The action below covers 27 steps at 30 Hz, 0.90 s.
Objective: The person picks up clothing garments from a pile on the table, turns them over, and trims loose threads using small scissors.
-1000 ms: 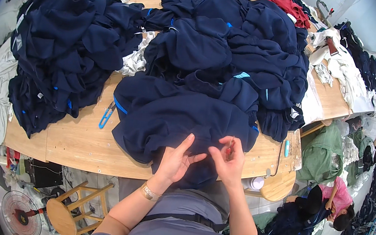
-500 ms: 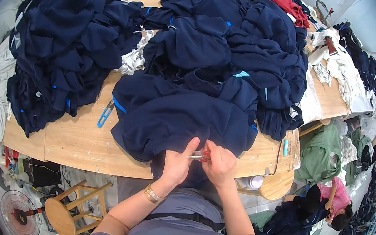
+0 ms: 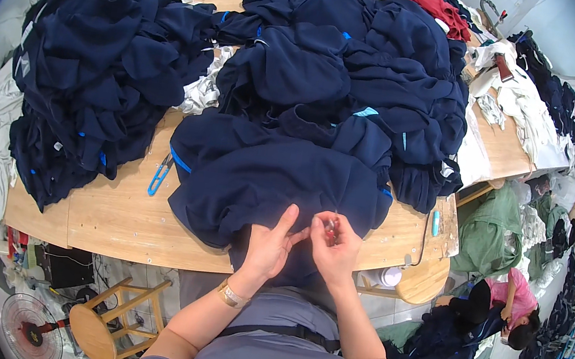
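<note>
Above the near edge of a navy garment (image 3: 278, 167), my two hands are close together. My right hand (image 3: 334, 254) is closed around a small red and silver tool (image 3: 330, 232), mostly hidden by the fingers; its kind is not clear. Beside it, my left hand (image 3: 267, 251) has the thumb raised and the forefinger stretched toward the right hand, with nothing seen in it. The garment lies bunched on the wooden table (image 3: 120, 218), with bright blue trim at its sides. Blue thread snips (image 3: 160, 175) lie to the left of it.
Piles of navy garments (image 3: 107, 51) cover the left and back of the table. A light blue marker-like stick (image 3: 435, 224) lies at right. White cloth (image 3: 522, 102) and a red cloth (image 3: 439, 13) are farther off. A wooden stool (image 3: 93, 334) and a fan (image 3: 31, 331) stand lower left. Other people are nearby.
My left hand has come off the tool, which both hands touched before. The tool is now tucked upright into my right hand's fingers. The garment lies as before.
</note>
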Each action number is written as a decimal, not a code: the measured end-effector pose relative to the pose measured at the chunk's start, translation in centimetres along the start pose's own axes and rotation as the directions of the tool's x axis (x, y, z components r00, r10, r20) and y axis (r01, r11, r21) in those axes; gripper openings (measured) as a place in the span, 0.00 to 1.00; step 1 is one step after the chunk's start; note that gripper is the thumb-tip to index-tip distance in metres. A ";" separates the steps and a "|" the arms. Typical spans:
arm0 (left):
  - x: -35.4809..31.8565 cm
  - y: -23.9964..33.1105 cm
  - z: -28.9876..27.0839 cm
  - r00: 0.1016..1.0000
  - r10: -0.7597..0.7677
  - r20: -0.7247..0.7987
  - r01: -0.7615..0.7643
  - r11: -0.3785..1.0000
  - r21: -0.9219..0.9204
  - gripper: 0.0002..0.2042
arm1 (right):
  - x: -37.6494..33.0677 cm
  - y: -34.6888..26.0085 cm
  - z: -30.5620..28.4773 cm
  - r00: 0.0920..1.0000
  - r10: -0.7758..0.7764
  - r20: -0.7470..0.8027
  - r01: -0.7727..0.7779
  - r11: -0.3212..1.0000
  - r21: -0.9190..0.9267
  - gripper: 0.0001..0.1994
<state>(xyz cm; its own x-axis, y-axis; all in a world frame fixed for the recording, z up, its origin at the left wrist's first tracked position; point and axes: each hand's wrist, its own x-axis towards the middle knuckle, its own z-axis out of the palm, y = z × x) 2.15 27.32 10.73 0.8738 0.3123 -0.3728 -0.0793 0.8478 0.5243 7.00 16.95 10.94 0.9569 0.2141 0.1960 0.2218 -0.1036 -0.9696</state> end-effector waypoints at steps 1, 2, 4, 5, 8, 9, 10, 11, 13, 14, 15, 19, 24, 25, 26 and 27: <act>-0.1 -0.4 0.1 0.997 0.071 -0.007 -0.071 0.997 0.033 0.13 | 0.0 0.0 0.1 1.000 -0.009 0.012 0.010 0.998 -0.056 0.03; -0.2 -0.6 0.2 0.990 0.142 -0.011 -0.141 0.988 0.066 0.14 | 0.1 0.0 0.2 1.000 -0.018 0.025 0.021 0.994 -0.111 0.03; -0.3 -0.9 0.2 0.990 0.142 0.005 -0.142 0.988 0.063 0.16 | 0.1 0.1 0.3 1.000 0.016 0.012 -0.014 0.996 -0.093 0.04; -0.2 -1.3 0.1 0.984 0.180 -0.003 -0.179 0.979 0.096 0.16 | 0.2 0.4 0.2 0.997 0.076 0.019 -0.075 0.996 -0.040 0.04; -0.1 -2.0 -0.7 0.968 0.250 0.002 -0.245 0.947 0.206 0.17 | 0.3 0.5 0.2 0.988 0.151 0.038 -0.152 0.988 0.021 0.04; -0.1 -2.2 -0.9 0.959 0.283 0.020 -0.277 0.920 0.277 0.17 | 0.3 0.5 0.1 0.985 0.164 0.048 -0.165 0.986 0.028 0.04; -0.1 -2.2 -0.9 0.959 0.281 0.021 -0.276 0.920 0.278 0.17 | 0.4 0.5 -0.1 0.985 0.164 0.046 -0.166 0.986 0.027 0.04; -0.1 -2.1 -0.8 0.962 0.273 0.026 -0.269 0.921 0.281 0.16 | 0.5 0.6 -0.3 0.975 0.206 0.083 -0.211 0.976 0.058 0.04; -0.2 -1.8 -0.4 0.964 0.263 0.032 -0.261 0.922 0.285 0.15 | 0.7 0.6 -0.7 0.962 0.246 0.119 -0.257 0.962 0.088 0.03; -0.2 -1.4 0.0 0.978 0.206 0.022 -0.207 0.964 0.170 0.15 | 0.8 0.4 -1.0 0.913 0.357 0.198 -0.407 0.843 0.352 0.03; -0.2 -1.2 0.3 0.989 0.150 0.018 -0.151 0.987 0.051 0.15 | 0.9 0.4 -1.3 0.849 0.431 0.306 -0.526 0.632 0.569 0.02; 0.1 -1.1 -0.1 0.991 0.132 0.007 -0.133 0.989 0.065 0.13 | 0.8 0.8 -1.9 0.833 0.425 0.354 -0.545 0.518 0.659 0.03; 0.0 -1.9 -0.6 0.980 0.199 -0.031 -0.194 0.974 0.115 0.17 | 0.6 0.2 -0.6 0.894 0.395 0.211 -0.447 0.816 0.367 0.04; 0.0 -2.0 -0.6 0.980 0.198 -0.029 -0.194 0.974 0.116 0.17 | 0.7 0.0 -0.5 0.895 0.400 0.198 -0.444 0.841 0.308 0.05; 0.0 -2.1 -0.6 0.973 0.228 -0.033 -0.220 0.962 0.162 0.17 | 0.7 -0.1 -0.5 0.896 0.404 0.185 -0.440 0.863 0.247 0.05; 0.0 -2.2 -0.6 0.965 0.258 -0.036 -0.246 0.947 0.207 0.17 | 0.7 -0.3 -0.5 0.896 0.404 0.183 -0.439 0.863 0.248 0.05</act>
<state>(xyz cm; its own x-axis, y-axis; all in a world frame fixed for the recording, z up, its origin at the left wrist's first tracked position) 2.02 25.70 9.14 0.8060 0.5357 -0.2519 -0.1902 0.6373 0.7467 7.72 16.68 11.46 0.9131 0.3278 -0.2424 -0.2754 0.0575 -0.9596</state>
